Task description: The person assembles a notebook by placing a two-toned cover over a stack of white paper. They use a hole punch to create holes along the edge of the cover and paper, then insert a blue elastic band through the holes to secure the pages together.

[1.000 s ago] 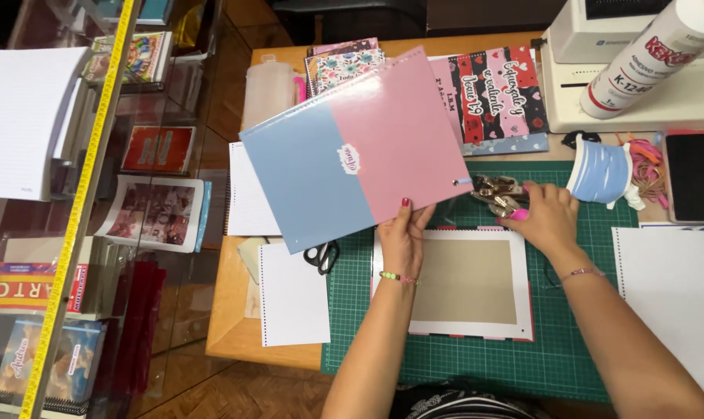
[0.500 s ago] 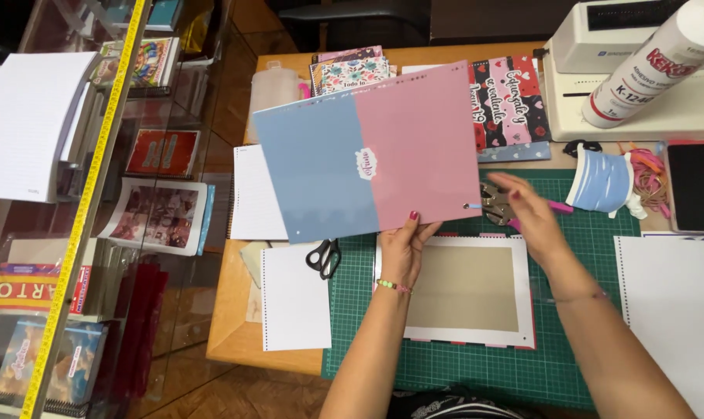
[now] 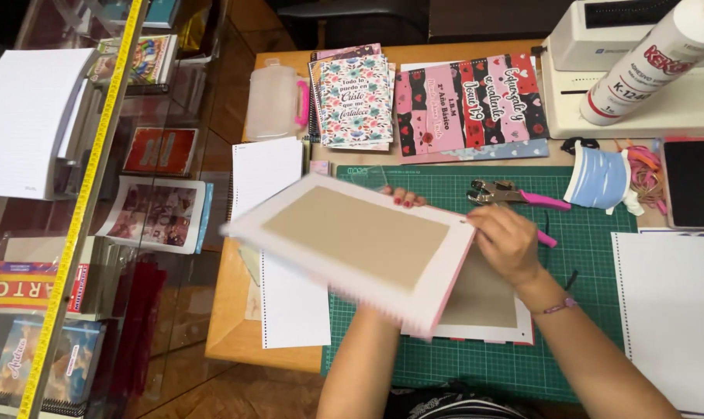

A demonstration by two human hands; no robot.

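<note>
I hold a stiff notebook cover (image 3: 352, 240) tilted above the green cutting mat (image 3: 600, 256). Its inner face is up: brown cardboard framed by a white border with a pink edge. It is blurred. My left hand (image 3: 404, 199) is mostly hidden beneath it, and only the red-nailed fingertips curl over the far edge. My right hand (image 3: 507, 244) grips the cover's right edge. A second cover (image 3: 484, 306) of the same kind lies flat on the mat, partly hidden under the held one.
Punch pliers (image 3: 515, 195) with pink handles, a blue ribbon roll (image 3: 600, 177) and a phone (image 3: 691, 184) lie at the back right. Patterned covers (image 3: 468, 101), a glue bottle (image 3: 646, 66), punched white sheets (image 3: 290, 302) and a glass case (image 3: 80, 209) on the left surround the mat.
The blue and pink cover has been turned over, so its cardboard inside faces up. My right hand left the pliers and took the cover's right edge.
</note>
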